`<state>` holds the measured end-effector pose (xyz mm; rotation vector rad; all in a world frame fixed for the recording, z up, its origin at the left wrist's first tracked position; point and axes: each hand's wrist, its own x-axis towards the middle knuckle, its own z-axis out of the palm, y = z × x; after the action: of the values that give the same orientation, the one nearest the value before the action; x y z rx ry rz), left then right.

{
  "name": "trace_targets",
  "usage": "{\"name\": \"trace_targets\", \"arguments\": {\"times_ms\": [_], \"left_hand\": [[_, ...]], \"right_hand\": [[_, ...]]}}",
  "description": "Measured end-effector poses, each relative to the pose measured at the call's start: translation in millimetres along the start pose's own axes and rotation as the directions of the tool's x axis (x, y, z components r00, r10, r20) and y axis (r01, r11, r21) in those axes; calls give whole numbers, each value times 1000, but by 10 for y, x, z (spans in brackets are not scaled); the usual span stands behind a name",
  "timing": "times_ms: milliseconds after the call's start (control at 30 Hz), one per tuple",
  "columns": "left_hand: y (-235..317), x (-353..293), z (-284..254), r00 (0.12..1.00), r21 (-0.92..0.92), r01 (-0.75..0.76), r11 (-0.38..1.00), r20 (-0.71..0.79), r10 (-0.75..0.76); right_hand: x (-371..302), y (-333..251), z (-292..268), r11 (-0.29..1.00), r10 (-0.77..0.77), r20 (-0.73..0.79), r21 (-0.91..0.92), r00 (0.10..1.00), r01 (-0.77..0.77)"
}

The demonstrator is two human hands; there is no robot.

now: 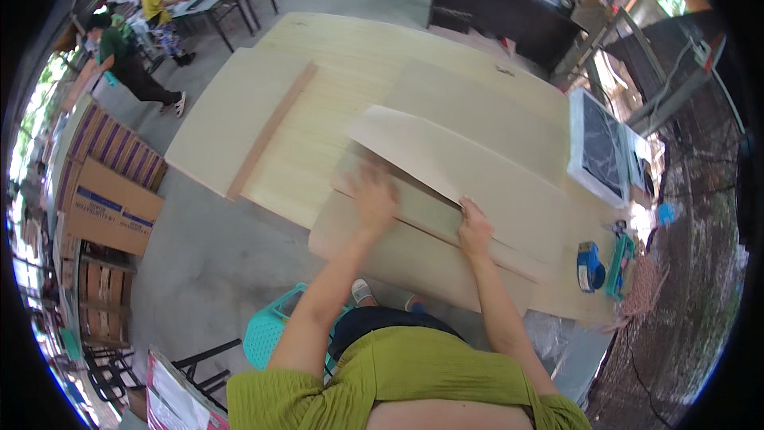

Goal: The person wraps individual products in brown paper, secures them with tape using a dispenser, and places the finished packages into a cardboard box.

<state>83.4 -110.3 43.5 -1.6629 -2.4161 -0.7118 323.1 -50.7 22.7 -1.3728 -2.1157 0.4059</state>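
A large tan sheet of board (469,163) lies at the middle of the table, its near edge raised off the layer below. Close to that edge's middle, my right hand (475,229) is closed on it, thumb and fingers pinching the rim. Left of it, my left hand (374,197) is over the lower tan board (414,243), close to a narrow brown strip (438,231) that runs along it. Motion smears the left fingers, so their grip cannot be made out. Part of the lower board is hidden beneath the raised sheet.
Another board with a brown strip (270,131) lies on the left of the wooden table (334,56). At the right are a blue tape dispenser (589,267), a green tool (619,267) and a wrapped dark panel (597,147). A turquoise stool (267,334) and cardboard boxes (111,203) stand left. Two people are beyond.
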Motion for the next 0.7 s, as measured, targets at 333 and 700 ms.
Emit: {"name": "trace_targets", "arguments": {"times_ms": [333, 700], "left_hand": [[1274, -433, -123, 823, -54, 7, 998, 568, 25], [1266, -464, -27, 855, 67, 32, 997, 515, -62]], "right_hand": [[279, -198, -405, 987, 134, 72, -97, 988, -127], [374, -505, -532, 991, -34, 31, -132, 999, 38]]}}
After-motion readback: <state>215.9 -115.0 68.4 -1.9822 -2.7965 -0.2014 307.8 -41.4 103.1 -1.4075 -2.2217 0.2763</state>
